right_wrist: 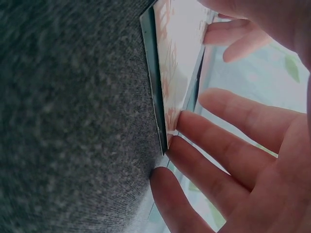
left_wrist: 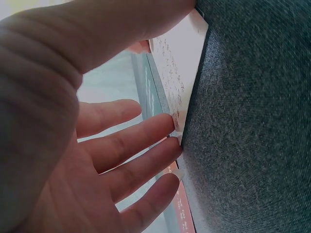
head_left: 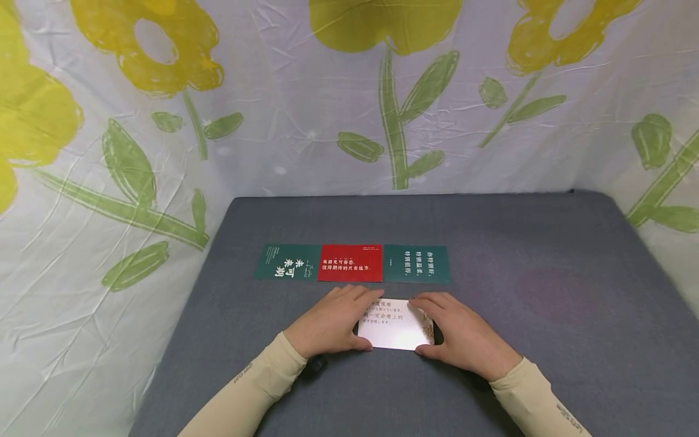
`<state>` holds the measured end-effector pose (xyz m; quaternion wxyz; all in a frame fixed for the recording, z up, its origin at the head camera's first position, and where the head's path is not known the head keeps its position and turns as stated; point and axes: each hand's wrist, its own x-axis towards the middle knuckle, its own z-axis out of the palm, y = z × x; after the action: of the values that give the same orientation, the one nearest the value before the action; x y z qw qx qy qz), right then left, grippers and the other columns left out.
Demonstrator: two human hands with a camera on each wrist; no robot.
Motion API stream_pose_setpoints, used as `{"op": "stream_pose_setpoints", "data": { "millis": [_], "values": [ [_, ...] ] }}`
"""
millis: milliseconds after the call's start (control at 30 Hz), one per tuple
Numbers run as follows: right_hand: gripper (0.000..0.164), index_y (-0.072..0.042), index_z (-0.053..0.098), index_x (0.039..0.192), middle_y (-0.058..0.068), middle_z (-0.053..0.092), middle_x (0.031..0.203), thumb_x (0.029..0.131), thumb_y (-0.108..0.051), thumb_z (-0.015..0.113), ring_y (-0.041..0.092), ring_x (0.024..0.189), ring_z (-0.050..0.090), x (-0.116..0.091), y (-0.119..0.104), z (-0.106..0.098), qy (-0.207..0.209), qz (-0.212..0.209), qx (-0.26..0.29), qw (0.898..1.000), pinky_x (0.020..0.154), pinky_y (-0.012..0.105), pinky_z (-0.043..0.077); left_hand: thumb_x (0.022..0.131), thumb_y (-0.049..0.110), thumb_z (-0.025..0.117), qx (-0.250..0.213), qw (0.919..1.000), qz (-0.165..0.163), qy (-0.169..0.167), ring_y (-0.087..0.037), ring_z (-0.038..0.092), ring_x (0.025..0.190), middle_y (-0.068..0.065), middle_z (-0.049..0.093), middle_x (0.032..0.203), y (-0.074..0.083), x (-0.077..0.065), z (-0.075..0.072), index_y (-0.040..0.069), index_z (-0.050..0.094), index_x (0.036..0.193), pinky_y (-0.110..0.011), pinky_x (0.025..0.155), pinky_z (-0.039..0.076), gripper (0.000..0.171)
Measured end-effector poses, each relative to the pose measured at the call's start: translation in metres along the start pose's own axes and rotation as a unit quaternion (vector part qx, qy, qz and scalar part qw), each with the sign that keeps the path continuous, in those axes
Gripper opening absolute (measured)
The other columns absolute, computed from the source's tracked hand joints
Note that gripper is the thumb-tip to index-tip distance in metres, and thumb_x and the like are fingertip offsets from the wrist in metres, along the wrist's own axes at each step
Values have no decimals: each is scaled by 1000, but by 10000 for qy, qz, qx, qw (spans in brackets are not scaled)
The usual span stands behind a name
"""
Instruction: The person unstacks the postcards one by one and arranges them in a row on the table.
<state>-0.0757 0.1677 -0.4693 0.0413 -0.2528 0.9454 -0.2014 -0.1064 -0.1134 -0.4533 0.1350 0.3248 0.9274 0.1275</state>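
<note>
A white card [head_left: 397, 335] printed with dark characters lies on the grey cloth, between the two hands. Beneath it shows the edge of a dark green card [right_wrist: 154, 77], slightly offset. My left hand [head_left: 334, 321] holds the white card's left end, thumb at the near corner and fingertips at the far one. At the other end my right hand [head_left: 464, 331] grips likewise, thumb on the near edge and fingers on the far edge. Both wrist views show the fingertips right at the card's corners, the remaining fingers spread.
Beyond the hands, three cards lie side by side in a row: a green card [head_left: 288, 262] on the left, a red card [head_left: 350, 273] in the middle, another green card [head_left: 398, 272] on the right. A flower-printed curtain [head_left: 295, 121] hangs around the grey table [head_left: 519, 243].
</note>
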Motion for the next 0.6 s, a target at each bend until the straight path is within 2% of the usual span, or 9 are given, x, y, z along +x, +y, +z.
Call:
{"op": "stream_pose_setpoints", "data": {
  "millis": [600],
  "values": [
    [77, -15, 66, 143, 0, 66, 144, 77, -35, 99, 22, 130, 64, -1, 2, 0, 86, -68, 55, 9999, 107, 47, 58, 83, 44, 93, 73, 9999, 65, 56, -17, 58, 135, 0, 62, 150, 0, -1, 1, 17, 48, 162, -42, 119, 48, 95]
  ]
}}
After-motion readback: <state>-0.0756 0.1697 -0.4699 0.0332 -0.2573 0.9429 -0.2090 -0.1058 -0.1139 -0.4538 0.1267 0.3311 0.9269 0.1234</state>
